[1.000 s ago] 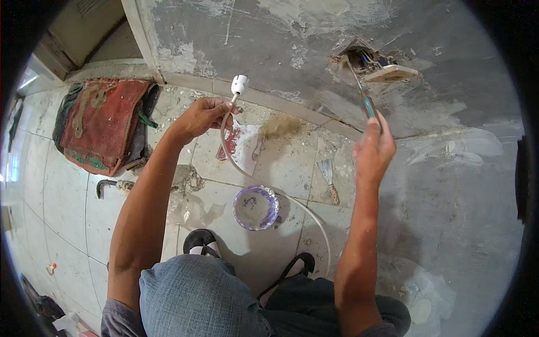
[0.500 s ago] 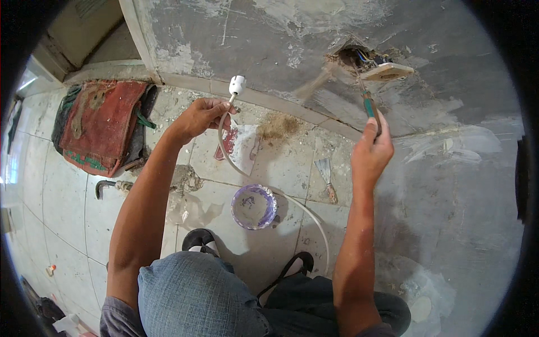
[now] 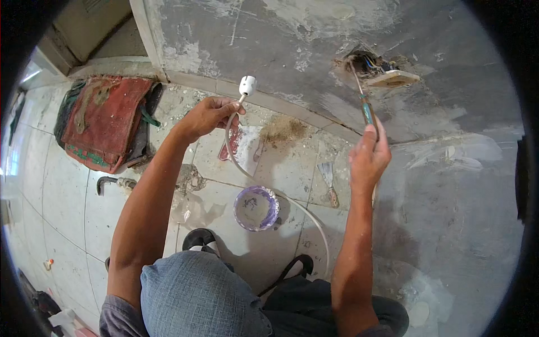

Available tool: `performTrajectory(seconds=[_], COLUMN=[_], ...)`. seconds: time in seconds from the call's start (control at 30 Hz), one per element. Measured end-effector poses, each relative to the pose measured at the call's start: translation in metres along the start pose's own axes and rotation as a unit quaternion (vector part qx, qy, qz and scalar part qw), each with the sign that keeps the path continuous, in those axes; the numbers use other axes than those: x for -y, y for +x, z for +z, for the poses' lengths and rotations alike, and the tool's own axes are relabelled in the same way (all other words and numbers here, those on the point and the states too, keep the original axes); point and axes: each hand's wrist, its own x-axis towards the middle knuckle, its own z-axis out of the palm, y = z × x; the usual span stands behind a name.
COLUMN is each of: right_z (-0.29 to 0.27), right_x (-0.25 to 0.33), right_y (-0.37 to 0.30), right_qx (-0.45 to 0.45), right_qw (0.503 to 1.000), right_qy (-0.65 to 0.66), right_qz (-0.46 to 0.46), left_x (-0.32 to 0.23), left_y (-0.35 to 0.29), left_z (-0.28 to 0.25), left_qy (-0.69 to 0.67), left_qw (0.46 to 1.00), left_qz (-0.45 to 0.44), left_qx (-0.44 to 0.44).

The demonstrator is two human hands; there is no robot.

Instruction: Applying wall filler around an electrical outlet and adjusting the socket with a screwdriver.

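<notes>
1. The left hand (image 3: 213, 117) is raised above the floor (image 3: 56, 208), its thumb and fingers pinching a pale cable (image 3: 327, 247) close beneath a white plug (image 3: 247, 86).
2. The plug points upward, clear of the fingers (its body seems short and rounded), while the cable bends down, passes by the bowl and curves toward the person's right foot.
3. The right hand (image 3: 369, 154) has its fingers closed around the green and brown handle of a slim tool (image 3: 367, 111); the metal shaft slants up and left to a ragged hole (image 3: 359, 63) in the grey wall (image 3: 247, 42).
4. The tool's tip is at the left part of that hole (I cannot tell what it touches inside).
5. Coloured wires (image 3: 370, 60) show in the hole, and a cream cover plate (image 3: 394, 78) sticks out below them.
6. On the floor, near the foot of the wall, lies a patch of brown dust (image 3: 284, 130), just beside a red-and-white flat piece (image 3: 250, 147).
7. A purple-rimmed bowl (image 3: 274, 210) stands between the forearms; a scraper (image 3: 327, 178) lies to its right, and a red bag (image 3: 106, 121) well to its left.
</notes>
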Motion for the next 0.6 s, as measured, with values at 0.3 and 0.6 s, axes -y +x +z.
performTrajectory(seconds=[0.3,0.6], right_z=[0.008,0.015], right_x=[0.007,0.014], right_y=[-0.002,0.001], right_qx=[0.001,-0.048], right_qw=[0.998,0.997], right_qy=[0.035,-0.066], right_qz=[0.06,-0.002], left_x=[0.005,0.004], left_y=[0.0,0.0], left_z=[-0.003,-0.004], left_qy=[0.005,0.011], left_qw=[1.0,1.0], left_qz=[-0.002,-0.012], left_qx=[-0.004,-0.011])
